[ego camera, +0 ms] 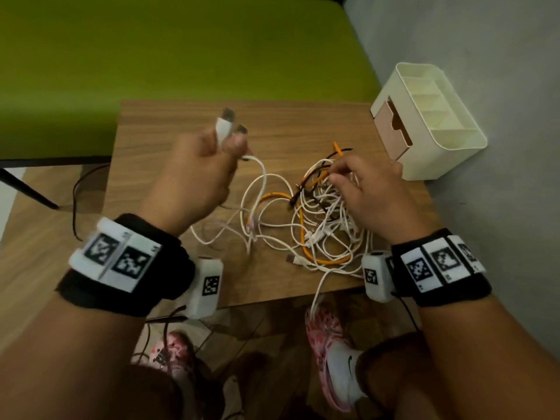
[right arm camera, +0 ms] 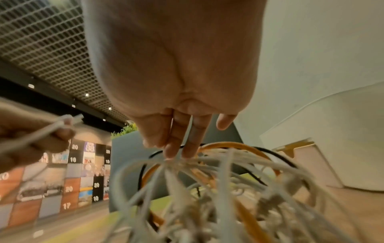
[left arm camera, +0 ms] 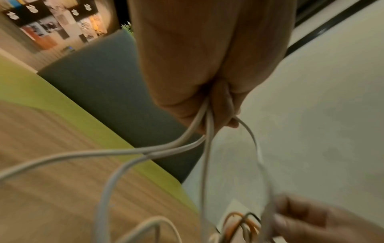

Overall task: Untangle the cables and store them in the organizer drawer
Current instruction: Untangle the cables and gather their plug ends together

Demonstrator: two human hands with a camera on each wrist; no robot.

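Your left hand (ego camera: 197, 174) is clenched around the white cable (ego camera: 260, 183) ends, lifted up left of the tangle (ego camera: 321, 219) on the table (ego camera: 181, 116), while your right hand (ego camera: 372, 192), sitting closer to the drawer (ego camera: 394, 131), pinches strands on top, so pull leftward.

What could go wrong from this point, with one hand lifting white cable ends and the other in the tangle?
1. The left hand grips white cables that run into the tangle; pulling could tighten knots.
2. The right hand pinches several strands at once, so the whole tangle may lift.
3. One white cable end hangs off the table edge and could drag others down.
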